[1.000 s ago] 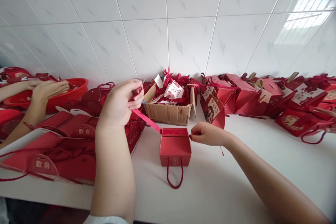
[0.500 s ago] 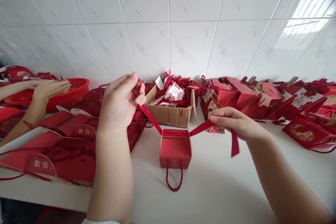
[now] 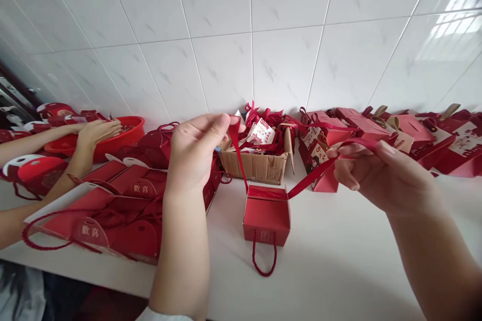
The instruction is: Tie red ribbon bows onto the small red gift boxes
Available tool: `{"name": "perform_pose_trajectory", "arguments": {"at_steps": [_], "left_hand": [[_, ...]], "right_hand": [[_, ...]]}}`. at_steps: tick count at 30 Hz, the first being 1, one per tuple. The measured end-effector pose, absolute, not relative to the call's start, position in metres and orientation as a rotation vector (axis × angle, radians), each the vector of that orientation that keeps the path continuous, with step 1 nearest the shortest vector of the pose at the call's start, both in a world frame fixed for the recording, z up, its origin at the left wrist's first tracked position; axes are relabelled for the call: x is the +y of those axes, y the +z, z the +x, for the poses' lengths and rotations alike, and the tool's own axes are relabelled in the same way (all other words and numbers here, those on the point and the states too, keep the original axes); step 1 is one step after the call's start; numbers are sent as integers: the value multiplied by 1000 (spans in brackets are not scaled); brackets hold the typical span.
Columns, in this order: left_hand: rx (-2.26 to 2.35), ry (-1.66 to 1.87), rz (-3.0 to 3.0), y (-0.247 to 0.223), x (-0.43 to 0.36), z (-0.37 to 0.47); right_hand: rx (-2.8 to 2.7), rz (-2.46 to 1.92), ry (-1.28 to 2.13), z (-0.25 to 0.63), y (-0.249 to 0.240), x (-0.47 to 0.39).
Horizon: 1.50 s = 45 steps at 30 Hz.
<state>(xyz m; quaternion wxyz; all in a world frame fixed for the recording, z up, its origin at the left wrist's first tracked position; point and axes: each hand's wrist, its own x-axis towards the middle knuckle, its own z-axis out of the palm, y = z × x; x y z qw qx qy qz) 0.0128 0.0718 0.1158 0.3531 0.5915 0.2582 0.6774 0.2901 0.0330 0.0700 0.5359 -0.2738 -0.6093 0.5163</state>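
Observation:
A small red gift box [image 3: 266, 218] with a rope handle hanging at its front sits on the white table [image 3: 324, 266]. From both sides of its top, a red ribbon [image 3: 309, 178] runs up to my hands. My left hand [image 3: 196, 148], above and left of the box, pinches one ribbon end between thumb and fingers. To the right, my right hand [image 3: 372, 173] grips the other end, the ribbon passing over its bent fingers. Both ribbon lengths look fairly taut.
Behind the box stands a cardboard box [image 3: 254, 165] full of ribbons and tags. Finished-looking red gift boxes [image 3: 410, 133] line the wall at right. Red boxes [image 3: 124, 230] lie at left. Another person's hands [image 3: 92, 135] are over an orange-red basin [image 3: 131, 138].
The view has turned left. My right hand has risen and rotated, and its loose ribbon end no longer hangs down. My left hand keeps its pinch, the ribbon there now steeper.

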Motion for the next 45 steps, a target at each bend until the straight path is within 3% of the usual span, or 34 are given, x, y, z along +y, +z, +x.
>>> {"name": "perform_pose_trajectory", "arguments": {"at_steps": [6, 15, 25, 37, 45], "left_hand": [[734, 1675, 1660, 114, 67, 14], [639, 1845, 1675, 108, 73, 27], [514, 1993, 1756, 105, 69, 44], [397, 2015, 1917, 102, 70, 48], [657, 1896, 1893, 102, 72, 45]], "right_hand": [[-1486, -600, 883, 283, 68, 32], [-1330, -718, 300, 251, 83, 36], [-1295, -630, 483, 239, 94, 37], [-1195, -612, 452, 249, 93, 32], [-1134, -609, 477, 258, 95, 33]]}}
